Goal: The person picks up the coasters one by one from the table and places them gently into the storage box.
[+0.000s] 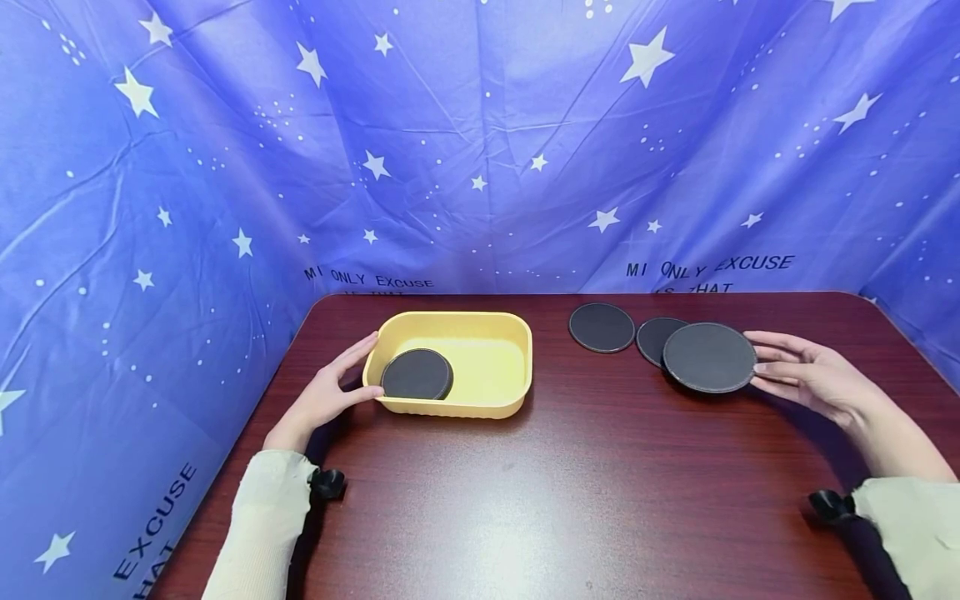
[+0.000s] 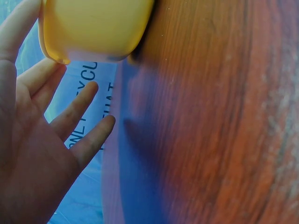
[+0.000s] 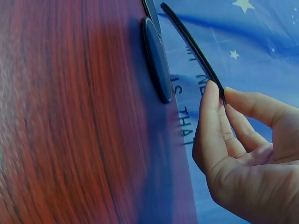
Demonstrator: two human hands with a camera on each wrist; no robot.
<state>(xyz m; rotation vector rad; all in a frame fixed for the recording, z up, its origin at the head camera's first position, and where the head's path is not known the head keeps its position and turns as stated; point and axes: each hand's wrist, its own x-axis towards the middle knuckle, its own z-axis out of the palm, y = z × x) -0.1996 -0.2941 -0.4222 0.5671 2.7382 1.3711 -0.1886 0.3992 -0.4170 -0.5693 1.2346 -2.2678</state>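
In the head view a yellow rectangular basin sits on the left part of the table, with a round black coaster leaning inside its left end. My left hand rests against that end, thumb at the front rim and a fingertip near the back corner; the left wrist view shows the other fingers spread and fairly straight. My right hand pinches another black coaster by its right edge, raised above the table and tilted. Thumb and fingertips meet at its edge in the right wrist view.
Two more black coasters lie on the dark red wooden table: the far coaster and a second coaster partly hidden behind the held one. A blue star-printed curtain hangs behind the table.
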